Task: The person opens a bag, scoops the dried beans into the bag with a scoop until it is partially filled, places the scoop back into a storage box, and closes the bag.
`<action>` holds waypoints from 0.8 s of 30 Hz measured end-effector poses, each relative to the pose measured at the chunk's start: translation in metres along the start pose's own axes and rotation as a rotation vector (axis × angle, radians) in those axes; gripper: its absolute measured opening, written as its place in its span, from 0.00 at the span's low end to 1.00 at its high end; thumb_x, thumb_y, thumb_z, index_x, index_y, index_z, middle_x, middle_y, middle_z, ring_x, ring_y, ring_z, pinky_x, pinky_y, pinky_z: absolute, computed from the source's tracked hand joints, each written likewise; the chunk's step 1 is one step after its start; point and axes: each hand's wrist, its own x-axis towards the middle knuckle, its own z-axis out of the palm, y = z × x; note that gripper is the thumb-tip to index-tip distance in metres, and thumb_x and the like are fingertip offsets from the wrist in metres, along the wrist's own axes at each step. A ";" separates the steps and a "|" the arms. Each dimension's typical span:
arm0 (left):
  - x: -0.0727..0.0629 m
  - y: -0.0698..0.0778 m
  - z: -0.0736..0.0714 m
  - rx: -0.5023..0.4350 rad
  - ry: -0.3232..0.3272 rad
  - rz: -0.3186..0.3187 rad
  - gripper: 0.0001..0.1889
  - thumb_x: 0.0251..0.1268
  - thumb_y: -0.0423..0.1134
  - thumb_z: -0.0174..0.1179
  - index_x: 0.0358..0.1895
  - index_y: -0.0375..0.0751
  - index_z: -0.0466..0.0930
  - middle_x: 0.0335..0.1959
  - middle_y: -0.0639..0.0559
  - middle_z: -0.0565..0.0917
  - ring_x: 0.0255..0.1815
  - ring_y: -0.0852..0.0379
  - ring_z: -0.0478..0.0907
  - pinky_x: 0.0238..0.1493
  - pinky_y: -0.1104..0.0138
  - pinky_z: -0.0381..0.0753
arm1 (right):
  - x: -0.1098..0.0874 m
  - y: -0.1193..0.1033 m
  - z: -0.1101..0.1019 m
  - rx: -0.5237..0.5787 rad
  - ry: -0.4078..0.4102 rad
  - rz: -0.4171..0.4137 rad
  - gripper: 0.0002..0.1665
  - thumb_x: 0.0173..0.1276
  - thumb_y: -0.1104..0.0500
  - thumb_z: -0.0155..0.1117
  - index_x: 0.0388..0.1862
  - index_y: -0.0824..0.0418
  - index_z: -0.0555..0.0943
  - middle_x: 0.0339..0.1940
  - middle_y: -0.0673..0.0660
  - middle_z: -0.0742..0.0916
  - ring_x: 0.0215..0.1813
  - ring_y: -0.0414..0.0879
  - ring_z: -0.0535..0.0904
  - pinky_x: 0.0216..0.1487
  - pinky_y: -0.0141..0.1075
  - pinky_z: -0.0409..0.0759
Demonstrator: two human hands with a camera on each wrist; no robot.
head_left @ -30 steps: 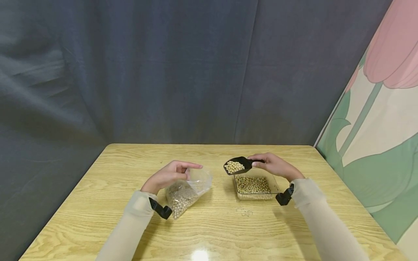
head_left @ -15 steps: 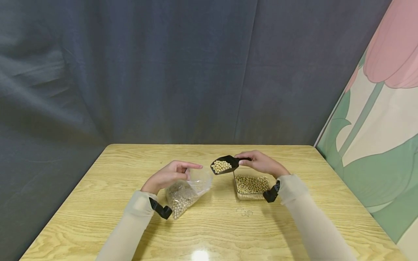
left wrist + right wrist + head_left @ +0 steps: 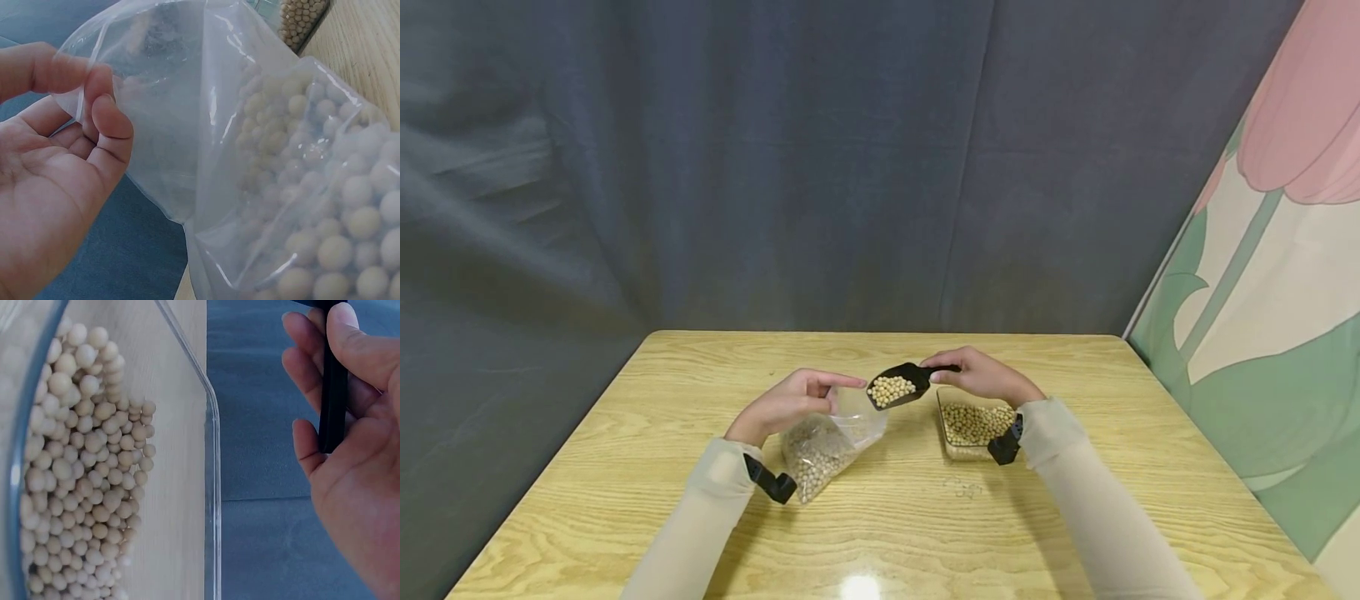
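My left hand [image 3: 784,405] pinches the rim of a clear plastic bag [image 3: 169,125] between thumb and fingers, its index finger stretched along the opening. Pale round beans [image 3: 337,250] fill the lower part of the bag, which leans on the table. In my right hand [image 3: 983,377] is the handle of a black scoop [image 3: 919,377], gripped by thumb and fingers. A heap of yellowish beans [image 3: 891,390] lies in the scoop, whose front lip overlaps the bag's mouth in the head view. A clear rectangular container [image 3: 214,444] stands below the right wrist, partly full of the same beans [image 3: 94,481].
The wooden table [image 3: 880,533] carries the bag and the container. Faint marks [image 3: 962,487] show on its surface in front of the container. Behind it hangs a dark curtain [image 3: 805,167], with a flower-painted wall panel [image 3: 1262,292] to the right.
My right hand has moved left with the loaded scoop, from above the container to the bag's mouth. The left hand and the bag have stayed in place.
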 end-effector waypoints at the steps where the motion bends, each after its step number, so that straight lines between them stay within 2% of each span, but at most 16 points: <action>1: 0.000 0.000 0.000 0.002 0.000 0.004 0.25 0.63 0.22 0.46 0.66 0.25 0.67 0.28 0.51 0.77 0.29 0.62 0.71 0.41 0.70 0.76 | 0.001 0.000 0.000 -0.005 -0.002 0.000 0.23 0.74 0.57 0.54 0.63 0.66 0.75 0.64 0.67 0.77 0.66 0.61 0.71 0.64 0.55 0.69; 9: 0.001 0.000 0.002 0.017 0.007 0.010 0.25 0.62 0.21 0.47 0.65 0.24 0.67 0.28 0.54 0.78 0.29 0.63 0.72 0.37 0.69 0.74 | 0.003 -0.001 0.001 -0.030 -0.014 -0.001 0.23 0.74 0.57 0.53 0.63 0.66 0.75 0.63 0.67 0.78 0.65 0.61 0.73 0.63 0.54 0.71; 11: 0.001 0.001 0.003 0.018 0.007 0.011 0.25 0.61 0.20 0.46 0.65 0.23 0.67 0.29 0.52 0.79 0.29 0.63 0.72 0.38 0.69 0.74 | 0.002 -0.002 0.001 -0.032 -0.020 0.003 0.23 0.74 0.57 0.53 0.63 0.66 0.75 0.63 0.67 0.77 0.65 0.61 0.72 0.63 0.54 0.71; 20: 0.001 -0.001 0.003 0.014 0.010 0.016 0.25 0.62 0.21 0.47 0.65 0.24 0.67 0.25 0.56 0.78 0.28 0.63 0.72 0.38 0.69 0.74 | 0.004 -0.001 0.000 -0.060 -0.032 0.003 0.22 0.74 0.58 0.52 0.64 0.66 0.75 0.64 0.68 0.77 0.66 0.62 0.71 0.63 0.55 0.70; 24: 0.001 -0.003 0.000 0.024 0.017 0.018 0.25 0.62 0.21 0.47 0.65 0.24 0.68 0.27 0.53 0.79 0.29 0.63 0.72 0.37 0.69 0.73 | 0.007 -0.003 0.000 -0.066 -0.030 0.007 0.22 0.74 0.58 0.53 0.64 0.65 0.75 0.64 0.67 0.77 0.66 0.62 0.72 0.63 0.55 0.71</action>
